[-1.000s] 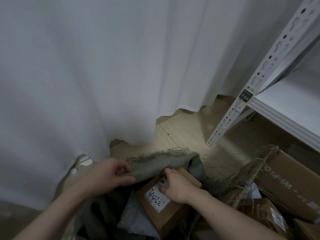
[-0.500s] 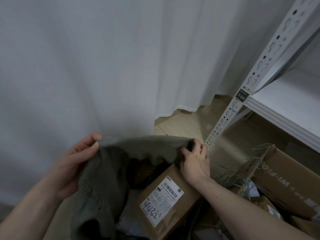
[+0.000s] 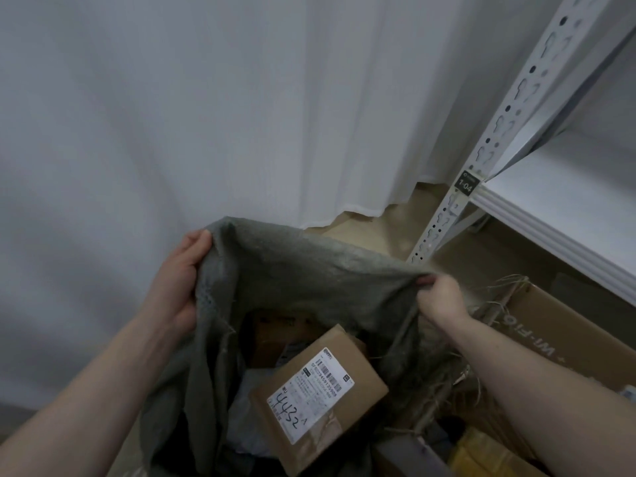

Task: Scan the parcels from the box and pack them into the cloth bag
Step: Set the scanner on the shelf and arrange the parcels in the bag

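Note:
A grey-green cloth bag is stretched wide at the lower middle of the head view. My left hand grips its rim on the left, fingers curled over the edge. My right hand pinches the rim on the right. Inside the bag lies a brown cardboard parcel with a white label marked 4432, on top of other parcels that are dark and hard to make out. The large cardboard box stands to the right of the bag, with parcels in it at the bottom right.
A white curtain hangs behind the bag down to the wooden floor. A white metal shelf rack rises on the right, its upright tagged 1-04, over the box. Frayed straw-like fibres lie along the box edge.
Both hands have lifted the bag's rim and pulled it further apart, opening the mouth wider. The parcel marked 4432 has sunk lower inside the bag.

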